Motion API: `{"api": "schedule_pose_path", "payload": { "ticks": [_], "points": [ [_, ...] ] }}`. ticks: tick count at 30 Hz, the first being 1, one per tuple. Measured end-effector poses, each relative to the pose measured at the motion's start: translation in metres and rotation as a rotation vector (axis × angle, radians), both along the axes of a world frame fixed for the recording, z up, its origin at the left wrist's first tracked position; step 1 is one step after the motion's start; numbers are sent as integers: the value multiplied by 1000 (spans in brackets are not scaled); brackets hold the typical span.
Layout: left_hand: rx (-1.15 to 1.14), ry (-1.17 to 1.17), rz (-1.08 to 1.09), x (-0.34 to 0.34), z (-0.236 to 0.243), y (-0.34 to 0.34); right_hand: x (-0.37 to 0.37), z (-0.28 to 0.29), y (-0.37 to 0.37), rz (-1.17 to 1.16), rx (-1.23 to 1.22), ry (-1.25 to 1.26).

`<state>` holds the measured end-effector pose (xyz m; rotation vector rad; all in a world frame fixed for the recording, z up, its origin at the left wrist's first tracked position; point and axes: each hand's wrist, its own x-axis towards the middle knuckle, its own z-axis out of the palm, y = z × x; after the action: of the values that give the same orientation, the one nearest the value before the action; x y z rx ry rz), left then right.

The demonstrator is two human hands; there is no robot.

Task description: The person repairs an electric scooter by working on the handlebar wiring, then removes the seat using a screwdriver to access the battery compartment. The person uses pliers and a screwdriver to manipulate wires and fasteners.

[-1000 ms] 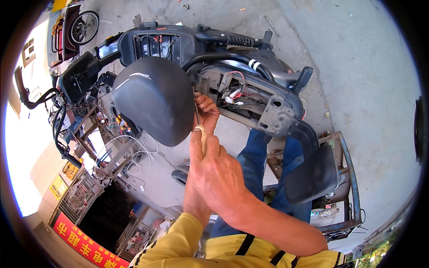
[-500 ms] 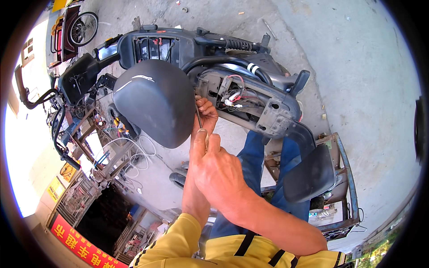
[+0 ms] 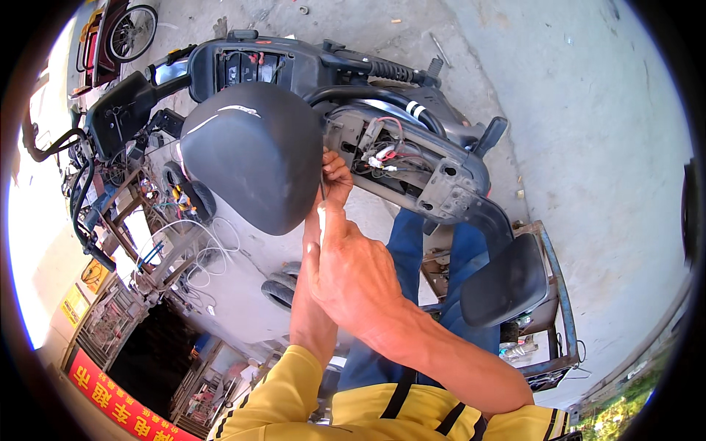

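Note:
A black scooter seat (image 3: pixel 250 158) is tipped up over the scooter's frame, with pale scuffs near its far edge. At its right edge my left hand (image 3: pixel 337 182) has its fingers curled in close, and the seat's rim hides what they pinch. Below it my right hand (image 3: pixel 357 272) is closed round a screwdriver (image 3: pixel 322 192). The thin dark shaft points up to the seat's edge beside my left fingers. Most of the handle is covered by my right hand, and the tip is out of sight.
Right of the seat, the open frame compartment (image 3: pixel 390 165) shows loose wires and white connectors. A smaller black pad (image 3: pixel 506 281) stands at the lower right by a metal rack (image 3: pixel 562 294). Handlebars (image 3: pixel 88 198) reach out at the left. Tyres (image 3: pixel 278 290) and a white cable (image 3: pixel 213 253) lie on the ground.
My right hand has shifted its grip on the screwdriver, its fingers now stretched further along the handle. My left hand stays at the seat's edge. The whole view has moved slightly.

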<state>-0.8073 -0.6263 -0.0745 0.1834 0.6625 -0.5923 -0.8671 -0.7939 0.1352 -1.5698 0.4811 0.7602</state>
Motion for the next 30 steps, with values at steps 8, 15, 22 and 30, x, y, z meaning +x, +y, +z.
{"api": "schedule_pose_path", "payload": {
  "ticks": [8,15,22,30],
  "points": [
    [198,-80,-39,-10,-4,-7,-12,-24,-13,-738,1147,475],
    [1830,-903,-653,-32,55,-75,-53,-24,-79,-419,330,374],
    [1759,-1080,-735,-20,49,-75,0,-101,-97,-241,-306,-254],
    [1714,-1270,-698,-22,51,-60,10,-136,-77,-102,-181,-320]
  ]
}}
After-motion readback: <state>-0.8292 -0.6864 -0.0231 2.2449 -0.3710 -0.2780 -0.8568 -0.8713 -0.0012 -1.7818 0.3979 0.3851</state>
